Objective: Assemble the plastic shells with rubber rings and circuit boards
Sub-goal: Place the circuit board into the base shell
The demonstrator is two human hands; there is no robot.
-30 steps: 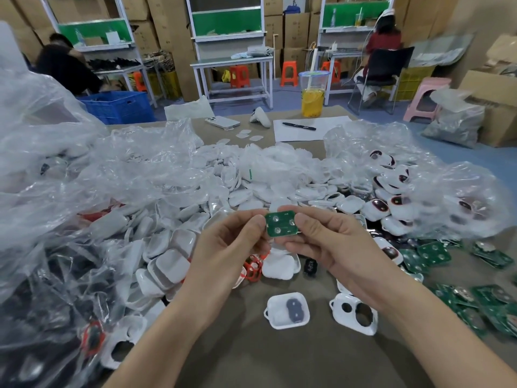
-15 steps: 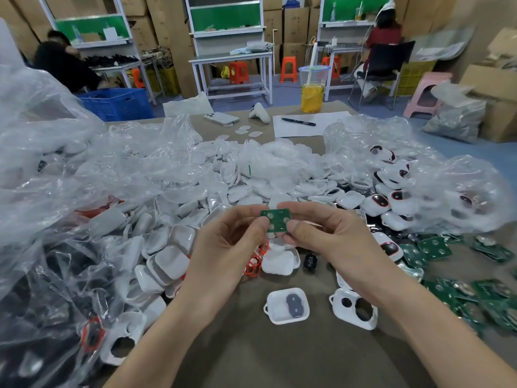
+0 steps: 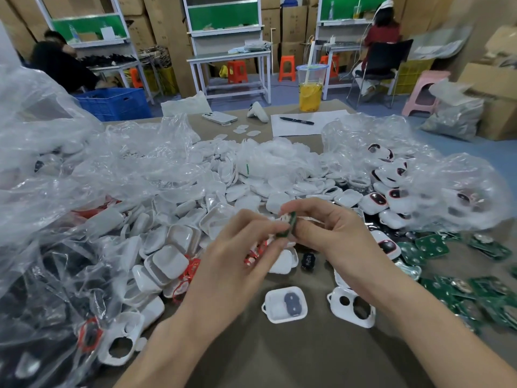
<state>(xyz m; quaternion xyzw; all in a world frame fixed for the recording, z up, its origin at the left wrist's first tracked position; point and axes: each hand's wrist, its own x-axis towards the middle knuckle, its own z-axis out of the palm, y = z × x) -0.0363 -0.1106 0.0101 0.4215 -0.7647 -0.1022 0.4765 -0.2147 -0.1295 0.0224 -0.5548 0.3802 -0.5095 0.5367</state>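
Green circuit board (image 3: 288, 224), edge-on, blurred: pinched between left hand (image 3: 237, 256) and right hand (image 3: 335, 233). On the table (image 3: 279, 357) below: open white shell (image 3: 272, 309) with grey insert, two-holed shell (image 3: 340, 310) beside it.

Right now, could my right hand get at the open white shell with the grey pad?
Probably yes: the shell lies uncovered on the table close to your right hand, though that hand grips the circuit board.
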